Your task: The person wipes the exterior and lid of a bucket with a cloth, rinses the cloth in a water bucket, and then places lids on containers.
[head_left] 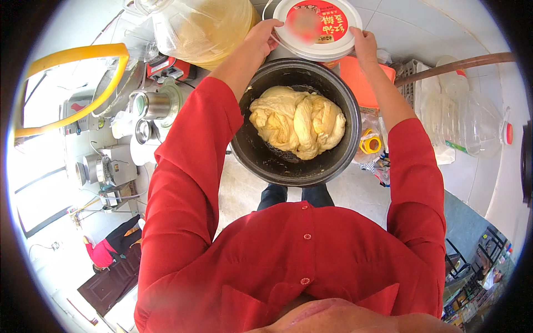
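A white plastic bucket with a red-labelled lid is at the top of the view, beyond a large dark pot. My left hand is at the bucket's left rim, near its white handle, with the fingers curled. At the right rim of the same bucket, my right hand grips the lid's edge between thumb and fingers. A big lump of pale yellow dough lies folded inside the pot, below both hands. The underside of the bucket is hidden.
A large clear container of yellowish contents stands left of the bucket. An orange-red plastic item, a yellow ring-shaped item and a big clear plastic bottle are on the right. Steel cups stand left. Another person is far off, lower left.
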Demonstrator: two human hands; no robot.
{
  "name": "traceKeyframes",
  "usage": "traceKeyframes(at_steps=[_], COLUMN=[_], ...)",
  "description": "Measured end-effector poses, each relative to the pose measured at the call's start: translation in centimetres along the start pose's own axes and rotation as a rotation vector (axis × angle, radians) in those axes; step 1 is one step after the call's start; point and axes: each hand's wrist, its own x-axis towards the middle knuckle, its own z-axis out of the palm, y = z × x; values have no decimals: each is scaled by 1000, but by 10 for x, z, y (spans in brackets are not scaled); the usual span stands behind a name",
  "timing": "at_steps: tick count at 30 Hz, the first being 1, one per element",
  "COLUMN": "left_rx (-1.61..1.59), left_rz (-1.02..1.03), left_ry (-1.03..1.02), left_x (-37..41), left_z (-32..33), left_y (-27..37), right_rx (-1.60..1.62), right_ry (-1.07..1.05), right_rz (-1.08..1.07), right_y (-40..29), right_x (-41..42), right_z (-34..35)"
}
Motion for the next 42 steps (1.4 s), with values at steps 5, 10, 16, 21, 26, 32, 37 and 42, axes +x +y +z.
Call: traceKeyframes(at_steps=[5,10,16,21,26,32,37,42], left_rx=[-213,132,259,139,159,849,1459,1270], left_rz=[119,249,615,642,380,113,-1,-268], left_ry=[0,51,265,220,236,12,213,395], left_x=[11,-30,-140,-244,-306,-397,-500,-594], left_z=[-11,0,-11,-65,-130,-222,-261,-299], left_y=[-12,2,-39,-95,-175,-281,-342,-411], right_rx=[-39,-20,-46,66,126,49,76,-117], right_ry=[-29,-121,-189,-127,-234,-348,-571,-855], right_rz=[19,108,209,135,30,30,150,81], right_y=[8,1,-19,-41,-85,-100,-81,-74], right_x=[-2,1,-27,-81,-189,-345,-442,-505], right_z=[21,27,10,-26,-64,-47,2,61])
